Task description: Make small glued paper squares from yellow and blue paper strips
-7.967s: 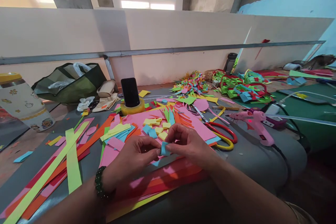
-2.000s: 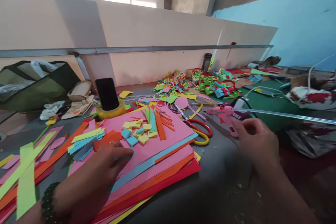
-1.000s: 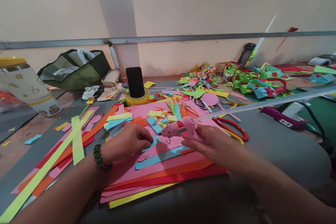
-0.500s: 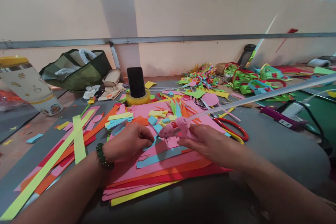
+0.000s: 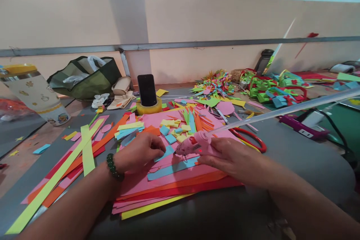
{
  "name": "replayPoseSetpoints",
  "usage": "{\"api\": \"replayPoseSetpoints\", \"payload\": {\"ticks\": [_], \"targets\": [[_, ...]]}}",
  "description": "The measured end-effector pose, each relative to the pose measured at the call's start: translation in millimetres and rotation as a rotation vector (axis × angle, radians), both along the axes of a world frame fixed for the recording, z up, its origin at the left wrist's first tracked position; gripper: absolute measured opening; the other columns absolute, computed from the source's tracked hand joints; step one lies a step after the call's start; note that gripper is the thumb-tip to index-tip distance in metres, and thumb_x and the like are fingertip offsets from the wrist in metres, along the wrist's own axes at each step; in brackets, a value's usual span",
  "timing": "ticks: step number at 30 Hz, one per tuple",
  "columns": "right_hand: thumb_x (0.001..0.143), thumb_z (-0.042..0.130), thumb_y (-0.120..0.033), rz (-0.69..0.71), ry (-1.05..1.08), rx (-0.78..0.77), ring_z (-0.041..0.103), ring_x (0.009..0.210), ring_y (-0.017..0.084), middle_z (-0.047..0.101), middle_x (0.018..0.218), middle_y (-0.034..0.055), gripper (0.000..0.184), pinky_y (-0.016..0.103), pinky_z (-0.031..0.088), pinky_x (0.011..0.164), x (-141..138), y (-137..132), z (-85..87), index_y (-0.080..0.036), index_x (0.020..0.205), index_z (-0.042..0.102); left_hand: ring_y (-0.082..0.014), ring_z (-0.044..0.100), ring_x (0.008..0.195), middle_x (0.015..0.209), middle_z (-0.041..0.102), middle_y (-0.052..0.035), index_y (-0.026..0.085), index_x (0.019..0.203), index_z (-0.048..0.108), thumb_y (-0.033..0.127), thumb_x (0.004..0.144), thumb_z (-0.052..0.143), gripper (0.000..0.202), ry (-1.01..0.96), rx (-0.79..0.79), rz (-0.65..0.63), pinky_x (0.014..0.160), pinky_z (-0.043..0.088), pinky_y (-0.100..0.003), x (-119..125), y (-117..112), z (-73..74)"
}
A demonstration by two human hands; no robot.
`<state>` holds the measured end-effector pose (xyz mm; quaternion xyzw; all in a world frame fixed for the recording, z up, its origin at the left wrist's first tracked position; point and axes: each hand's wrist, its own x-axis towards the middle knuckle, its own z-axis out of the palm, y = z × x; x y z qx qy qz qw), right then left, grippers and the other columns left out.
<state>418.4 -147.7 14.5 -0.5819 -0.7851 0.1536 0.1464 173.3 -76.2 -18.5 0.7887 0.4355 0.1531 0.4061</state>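
My right hand [image 5: 233, 157] grips a pink hot glue gun [image 5: 197, 145] with a long clear glue stick [image 5: 281, 110] trailing off to the right. The gun's nozzle points left, toward a small blue paper strip [image 5: 168, 152]. My left hand [image 5: 140, 153], with a green bead bracelet on its wrist, pinches that strip down with closed fingers on a stack of pink, orange and red paper sheets [image 5: 168, 187]. Small yellow and blue paper squares [image 5: 171, 129] lie just beyond both hands.
Red-and-yellow scissors [image 5: 250, 140] lie right of the stack. A phone [image 5: 147, 90] stands in a yellow tape roll. Long green and orange strips [image 5: 84, 150] spread to the left. Finished paper crafts [image 5: 253, 88], a power strip [image 5: 300, 127], a green bag [image 5: 84, 78] and a patterned bottle [image 5: 33, 93] stand farther off.
Eight seconds ago both hands folded a blue piece. Since then my right hand fetched the glue gun from the right and brought it to the strip held by my left hand.
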Motion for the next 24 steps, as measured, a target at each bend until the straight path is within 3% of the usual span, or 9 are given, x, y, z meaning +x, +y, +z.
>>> {"api": "replayPoseSetpoints", "payload": {"ticks": [4, 8, 11, 14, 18, 24], "targets": [[0.081, 0.044, -0.063, -0.107, 0.126, 0.063, 0.044, 0.048, 0.013, 0.050, 0.055, 0.0001, 0.048, 0.025, 0.031, 0.044, 5, -10, 5.8, -0.020, 0.059, 0.050, -0.0104, 0.051, 0.054, 0.065, 0.059, 0.0011, 0.015, 0.080, 0.066, 0.029, 0.071, 0.058, 0.018, -0.070, -0.052, 0.023, 0.050, 0.038, -0.021, -3, 2, 4.5], [0.078, 0.050, -0.062, -0.343, 0.279, 0.257, 0.043, 0.049, 0.014, 0.050, 0.053, 0.0003, 0.046, 0.025, 0.032, 0.044, 33, -20, 14.0, -0.019, 0.067, 0.059, -0.0098, 0.050, 0.057, 0.069, 0.055, 0.0018, 0.015, 0.101, 0.063, 0.034, 0.071, 0.063, 0.035, -0.249, -0.173, 0.086, 0.053, 0.039, -0.022, -7, 4, 7.9], [0.072, 0.055, -0.065, -0.629, 0.222, 0.386, 0.041, 0.045, 0.013, 0.048, 0.047, 0.0001, 0.048, 0.025, 0.031, 0.044, 73, -19, 16.4, -0.018, 0.060, 0.056, -0.0094, 0.048, 0.059, 0.067, 0.057, 0.0014, 0.015, 0.083, 0.066, 0.037, 0.068, 0.068, 0.026, -0.368, -0.230, 0.127, 0.057, 0.040, -0.022, -9, 5, 9.1], [0.071, 0.055, -0.064, -0.857, 0.093, 0.332, 0.047, 0.046, 0.015, 0.053, 0.046, 0.0029, 0.049, 0.027, 0.033, 0.047, 118, -14, 12.3, -0.019, 0.054, 0.051, -0.0073, 0.043, 0.057, 0.064, 0.056, 0.0029, 0.016, 0.074, 0.066, 0.036, 0.066, 0.071, 0.022, -0.403, -0.230, 0.161, 0.053, 0.036, -0.019, -9, 6, 10.5], [0.075, 0.054, -0.058, -0.949, 0.048, 0.196, 0.051, 0.047, 0.016, 0.058, 0.052, 0.0062, 0.044, 0.029, 0.034, 0.049, 155, -7, -2.3, -0.019, 0.057, 0.052, -0.0053, 0.041, 0.053, 0.061, 0.053, 0.0050, 0.016, 0.073, 0.063, 0.035, 0.067, 0.073, 0.021, -0.462, -0.292, 0.199, 0.050, 0.035, -0.017, -8, 6, 11.1], [0.075, 0.054, -0.059, -0.907, 0.023, 0.219, 0.047, 0.043, 0.016, 0.049, 0.042, 0.0037, 0.045, 0.030, 0.030, 0.048, 166, -4, -23.7, -0.022, 0.049, 0.047, -0.0059, 0.051, 0.053, 0.060, 0.054, 0.0063, 0.017, 0.074, 0.057, 0.031, 0.066, 0.076, 0.025, -0.553, -0.433, 0.235, 0.053, 0.041, -0.018, -8, 4, 7.0]]}}
